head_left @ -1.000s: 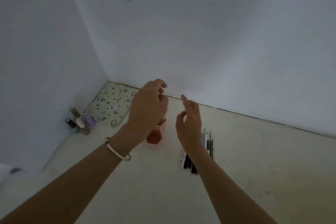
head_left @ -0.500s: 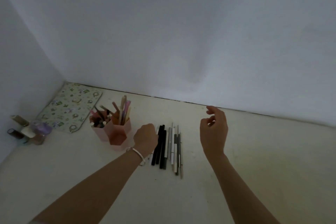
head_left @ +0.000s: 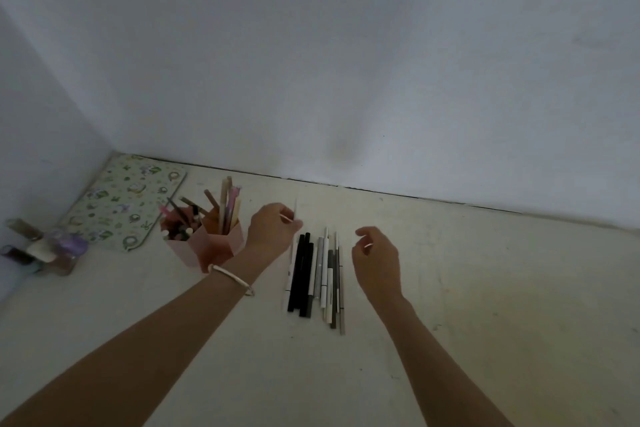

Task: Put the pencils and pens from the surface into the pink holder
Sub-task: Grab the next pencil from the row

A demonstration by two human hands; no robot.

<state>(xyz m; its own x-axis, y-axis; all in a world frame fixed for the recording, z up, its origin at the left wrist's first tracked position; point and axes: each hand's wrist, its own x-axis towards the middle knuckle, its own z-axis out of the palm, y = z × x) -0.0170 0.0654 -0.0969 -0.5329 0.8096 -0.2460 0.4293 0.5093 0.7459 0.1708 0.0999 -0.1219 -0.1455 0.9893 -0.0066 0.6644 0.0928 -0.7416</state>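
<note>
Head view, left hand: the left hand [head_left: 272, 230] is seen just to the right of the pink holder, at the far left end of the row of pens. Its fingers are curled, and a thin white pen is pinched between the thumb and the fingertips.
Head view, thin white pen: the far end of the thin white pen [head_left: 296, 208] is seen above the fingers and is pointed towards the wall. It cannot be told whether the pen is raised off the surface.
Head view, right hand: the right hand [head_left: 375, 260] is held just to the right of the row, apart from the pens. The fingers are loosely curled and nothing is held in them.
Head view, row of pens: the row of pens [head_left: 318, 274], black, white and grey, is laid side by side on the surface [head_left: 485, 288] between the two hands.
Head view, pink holder: the pink holder [head_left: 214, 243] is stood on the surface, and its right side is partly hidden by the left wrist. It is filled with pencils and pens, which are leaned in several directions.
Head view, bracelet: a light bracelet [head_left: 230, 279] is worn on the left wrist.
Head view, patterned mat: a patterned mat [head_left: 128, 201] is laid flat in the corner, behind the holder.
Head view, small bottles: some small bottles [head_left: 41, 250] are grouped near the left wall, well apart from the holder.
</note>
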